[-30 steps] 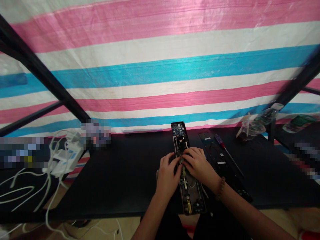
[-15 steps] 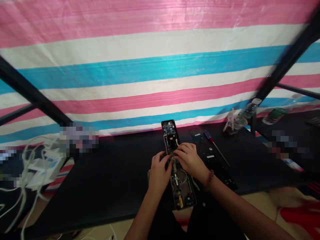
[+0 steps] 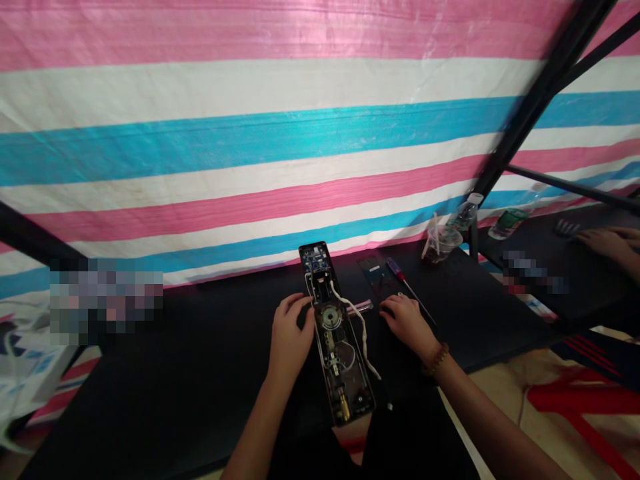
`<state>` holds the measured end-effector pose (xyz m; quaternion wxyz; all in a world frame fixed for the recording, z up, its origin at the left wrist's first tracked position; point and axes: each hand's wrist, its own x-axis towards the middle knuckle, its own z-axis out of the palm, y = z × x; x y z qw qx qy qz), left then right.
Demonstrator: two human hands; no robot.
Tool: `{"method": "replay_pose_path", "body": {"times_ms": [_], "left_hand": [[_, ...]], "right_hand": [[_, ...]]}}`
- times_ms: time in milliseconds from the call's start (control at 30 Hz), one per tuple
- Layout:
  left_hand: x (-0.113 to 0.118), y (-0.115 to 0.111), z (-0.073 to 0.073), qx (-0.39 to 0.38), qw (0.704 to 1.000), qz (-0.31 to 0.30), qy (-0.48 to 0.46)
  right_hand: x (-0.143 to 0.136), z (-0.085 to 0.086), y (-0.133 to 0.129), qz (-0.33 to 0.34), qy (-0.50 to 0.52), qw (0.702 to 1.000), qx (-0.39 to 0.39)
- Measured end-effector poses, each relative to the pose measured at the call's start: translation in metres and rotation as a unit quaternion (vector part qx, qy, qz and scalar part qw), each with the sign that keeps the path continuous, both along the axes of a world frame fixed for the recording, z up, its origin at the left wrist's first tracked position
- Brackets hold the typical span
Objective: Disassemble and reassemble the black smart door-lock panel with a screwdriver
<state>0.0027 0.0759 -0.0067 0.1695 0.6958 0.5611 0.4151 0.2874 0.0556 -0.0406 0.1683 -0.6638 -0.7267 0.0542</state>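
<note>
The case [image 3: 357, 380] lies between my hands, just right of my left hand [image 3: 291, 337], whose thumb and forefinger stand slightly apart at its edge. Its long axis runs away from me, far end slanting left, with the blue board [image 3: 316, 260] beyond that hand. It's black, narrow and uncovered, showing a round disc [image 3: 331, 318] and, nearer me, a brass cylinder [image 3: 343, 405]. A white cable [image 3: 364, 333] trails out toward my right hand [image 3: 409, 325], its fingers curled; I can't tell whether they hold anything.
</note>
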Motion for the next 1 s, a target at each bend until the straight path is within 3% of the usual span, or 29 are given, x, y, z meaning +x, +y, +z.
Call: {"method": "replay_pose_path", "body": {"times_ms": [233,433,533,767,900,1000], "left_hand": [[0.000,0.040,0.018,0.025,0.999,0.008,-0.017],[-0.003,0.061,0.024,0.033,0.999,0.002,0.003],[0.000,0.066,0.030,0.019,0.998,-0.006,0.056],[0.020,0.065,0.052,-0.049,0.952,0.044,0.298],[0.025,0.064,0.058,-0.069,0.940,0.063,0.329],[0.027,0.064,0.058,-0.073,0.935,0.068,0.340]], "right_hand": [[-0.013,0.008,-0.003,0.028,-0.010,0.999,-0.035],[-0.017,0.006,-0.004,-0.036,-0.023,0.998,-0.045],[-0.028,0.014,-0.002,-0.040,0.007,0.999,-0.011],[-0.095,0.053,0.009,0.078,0.149,0.977,0.134],[-0.133,0.055,0.025,0.110,0.107,0.981,0.117],[-0.146,0.050,0.037,0.090,0.091,0.987,0.097]]}}
